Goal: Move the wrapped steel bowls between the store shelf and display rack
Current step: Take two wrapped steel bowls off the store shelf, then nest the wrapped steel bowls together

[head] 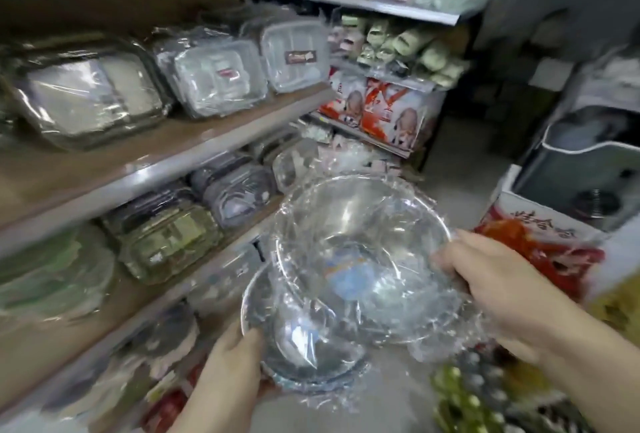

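Observation:
Two steel bowls in clear plastic wrap hang in the aisle in front of the store shelf. The larger wrapped bowl is on the right, and my right hand grips its right rim. Lower and to the left is the smaller wrapped bowl; my left hand holds it from below at its left rim. The larger bowl overlaps the upper right edge of the smaller one. Motion blurs the whole view.
The shelf on the left carries wrapped lunch trays and dark lidded containers. Red-and-white boxes stand at the far end. A red printed carton and a stove box sit on the right. Grey floor runs down the aisle.

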The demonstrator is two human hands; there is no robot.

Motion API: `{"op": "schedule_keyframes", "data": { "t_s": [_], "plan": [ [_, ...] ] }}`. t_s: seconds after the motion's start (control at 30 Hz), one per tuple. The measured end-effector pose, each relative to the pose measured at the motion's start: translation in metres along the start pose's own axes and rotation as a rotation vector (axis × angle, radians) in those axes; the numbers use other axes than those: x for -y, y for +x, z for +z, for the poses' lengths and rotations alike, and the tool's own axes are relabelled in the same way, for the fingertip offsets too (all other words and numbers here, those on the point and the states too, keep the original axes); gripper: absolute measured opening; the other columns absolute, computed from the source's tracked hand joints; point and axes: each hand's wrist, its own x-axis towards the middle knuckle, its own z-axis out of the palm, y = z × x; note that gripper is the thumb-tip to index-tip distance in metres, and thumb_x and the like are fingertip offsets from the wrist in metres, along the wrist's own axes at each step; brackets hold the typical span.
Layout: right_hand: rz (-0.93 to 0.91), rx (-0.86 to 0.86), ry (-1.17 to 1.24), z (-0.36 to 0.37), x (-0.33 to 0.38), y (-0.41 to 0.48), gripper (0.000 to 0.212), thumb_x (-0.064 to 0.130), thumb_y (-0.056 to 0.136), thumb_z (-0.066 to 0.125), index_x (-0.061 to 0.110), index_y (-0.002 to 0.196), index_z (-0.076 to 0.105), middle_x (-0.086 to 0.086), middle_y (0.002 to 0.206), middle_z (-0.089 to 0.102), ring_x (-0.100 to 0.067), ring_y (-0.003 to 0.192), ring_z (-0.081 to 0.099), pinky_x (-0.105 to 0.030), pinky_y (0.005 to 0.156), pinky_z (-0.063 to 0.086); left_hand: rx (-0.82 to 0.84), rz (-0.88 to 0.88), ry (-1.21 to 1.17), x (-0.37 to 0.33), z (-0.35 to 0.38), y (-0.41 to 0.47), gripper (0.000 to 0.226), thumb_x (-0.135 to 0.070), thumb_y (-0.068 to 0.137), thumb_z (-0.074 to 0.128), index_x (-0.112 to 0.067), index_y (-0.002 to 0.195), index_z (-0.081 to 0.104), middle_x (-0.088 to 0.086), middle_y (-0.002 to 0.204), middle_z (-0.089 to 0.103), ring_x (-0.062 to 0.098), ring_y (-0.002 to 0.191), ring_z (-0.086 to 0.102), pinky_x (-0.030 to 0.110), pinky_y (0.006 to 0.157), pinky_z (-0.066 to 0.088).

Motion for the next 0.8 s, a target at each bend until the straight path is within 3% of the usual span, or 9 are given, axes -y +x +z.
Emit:
{"op": "schedule_keyframes", "data": {
  "t_s": [0.1, 0.17, 0.23, 0.33, 0.4, 0.5, 0.63, 0.7, 0.8],
  "plan": [
    [0.005, 0.016, -0.034, 0.016, -0.025, 0.002, 0.017, 0.012, 0.083, 0.05, 0.002, 0.07, 0.044, -0.005, 0.064, 0.044, -0.016, 0.056, 0.042, -0.029, 0.053, 0.036, 0.015, 0.029, -0.037, -0.02, 0.023, -0.023, 0.019, 0.0, 0.1, 0.052, -0.007, 0.106, 0.069, 0.012, 0.084, 0.077, 0.029, 0.065, 0.07, 0.036, 0.044, 0.058],
    [-0.009, -0.066, -0.086, 0.019, -0.03, 0.005, 0.033, 0.024, 0.073, 0.052, -0.007, 0.084, 0.046, -0.009, 0.074, 0.047, -0.021, 0.067, 0.043, -0.039, 0.062, 0.034, 0.079, 0.028, 0.014, -0.027, 0.021, -0.028, 0.028, 0.011, 0.104, 0.037, 0.002, 0.117, 0.06, 0.009, 0.075, 0.072, 0.025, 0.052, 0.063, 0.032, 0.041, 0.052],
    [-0.014, -0.072, -0.152, 0.027, -0.032, 0.004, 0.04, 0.028, 0.071, 0.051, -0.008, 0.091, 0.049, -0.009, 0.076, 0.05, -0.022, 0.069, 0.045, -0.04, 0.062, 0.036, 0.153, 0.059, 0.051, -0.033, 0.019, -0.031, 0.026, 0.015, 0.1, 0.044, 0.005, 0.113, 0.064, 0.006, 0.059, 0.075, 0.022, 0.042, 0.069, 0.029, 0.037, 0.052],
    [-0.058, -0.11, -0.283, 0.035, -0.031, 0.008, 0.04, 0.032, 0.072, 0.048, -0.004, 0.09, 0.049, -0.006, 0.076, 0.049, -0.02, 0.068, 0.045, -0.042, 0.062, 0.038, 0.167, 0.072, 0.052, -0.039, 0.01, -0.031, 0.019, 0.007, 0.094, 0.059, -0.007, 0.101, 0.07, 0.002, 0.055, 0.076, 0.015, 0.043, 0.072, 0.024, 0.038, 0.053],
    [-0.095, -0.102, -0.334, 0.038, -0.03, 0.011, 0.043, 0.035, 0.073, 0.046, -0.005, 0.09, 0.046, -0.004, 0.076, 0.045, -0.019, 0.068, 0.043, -0.05, 0.06, 0.04, 0.187, 0.085, 0.112, -0.043, 0.007, -0.03, 0.028, 0.004, 0.082, 0.07, -0.01, 0.107, 0.071, 0.004, 0.065, 0.08, 0.02, 0.052, 0.074, 0.027, 0.044, 0.055],
    [-0.109, -0.105, -0.366, 0.046, -0.025, 0.015, 0.046, 0.036, 0.072, 0.044, -0.005, 0.093, 0.048, -0.007, 0.077, 0.05, -0.023, 0.07, 0.047, -0.061, 0.076, 0.048, 0.223, 0.115, 0.171, -0.048, 0.001, -0.029, 0.034, 0.007, 0.086, 0.061, -0.012, 0.111, 0.073, 0.014, 0.081, 0.083, 0.03, 0.068, 0.077, 0.037, 0.057, 0.06],
    [-0.107, -0.137, -0.39, 0.049, -0.021, 0.02, 0.046, 0.035, 0.073, 0.044, -0.007, 0.093, 0.048, -0.017, 0.085, 0.058, -0.03, 0.071, 0.052, -0.059, 0.075, 0.049, 0.211, 0.098, 0.143, -0.058, -0.002, -0.03, 0.025, 0.0, 0.1, 0.047, -0.005, 0.11, 0.069, 0.011, 0.065, 0.079, 0.018, 0.049, 0.072, 0.033, 0.051, 0.06],
    [-0.096, -0.13, -0.419, 0.049, -0.021, 0.022, 0.045, 0.034, 0.077, 0.044, -0.004, 0.1, 0.053, -0.018, 0.103, 0.064, -0.035, 0.085, 0.061, -0.055, 0.081, 0.05, 0.205, 0.102, 0.151, -0.061, -0.004, -0.032, 0.025, -0.001, 0.101, 0.046, -0.006, 0.109, 0.069, 0.011, 0.062, 0.077, 0.017, 0.045, 0.07, 0.033, 0.05, 0.06],
    [-0.079, -0.065, -0.424, 0.046, -0.02, 0.025, 0.03, 0.026, 0.088, 0.042, 0.017, 0.108, 0.062, -0.005, 0.111, 0.069, -0.025, 0.103, 0.062, -0.042, 0.093, 0.05, 0.235, 0.108, 0.176, -0.062, -0.007, -0.034, 0.028, 0.0, 0.101, 0.045, -0.011, 0.107, 0.07, 0.014, 0.069, 0.08, 0.02, 0.048, 0.072, 0.035, 0.055, 0.061]
  ]
}}
